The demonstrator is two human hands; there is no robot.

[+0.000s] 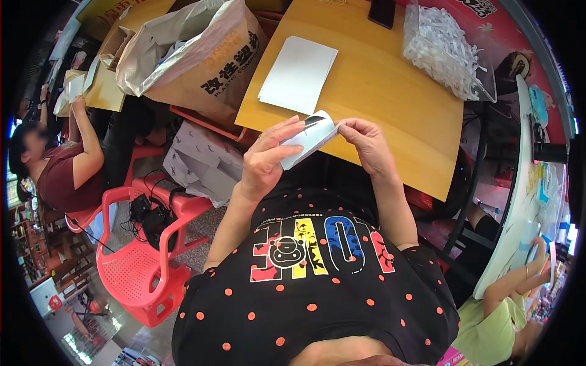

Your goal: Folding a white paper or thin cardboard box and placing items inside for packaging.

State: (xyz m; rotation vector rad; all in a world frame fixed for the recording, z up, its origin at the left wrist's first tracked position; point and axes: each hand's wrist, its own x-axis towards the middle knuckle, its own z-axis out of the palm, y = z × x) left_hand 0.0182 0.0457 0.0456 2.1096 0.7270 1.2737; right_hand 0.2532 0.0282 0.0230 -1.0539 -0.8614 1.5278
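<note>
Between my two hands, just off the near edge of the wooden table, is a white paper sheet [298, 152] with a dark printed patch, its top curled over. My left hand [266, 155] grips its left side, fingers across the face and thumb below them. At the sheet's upper right edge, my right hand [370, 146] pinches a corner between thumb and fingertips. A stack of white sheets [299, 74] lies on the table beyond my hands, its edges slightly uneven. Whether the held paper is one sheet or more, I cannot tell.
The yellow wooden table [378, 91] carries a dark phone [381, 12] and a clear bin of white paper strips [442, 52]. A large woven sack [195, 61] stands left, near a red plastic chair [137, 268]. Co-workers sit at left [70, 158] and right [500, 317].
</note>
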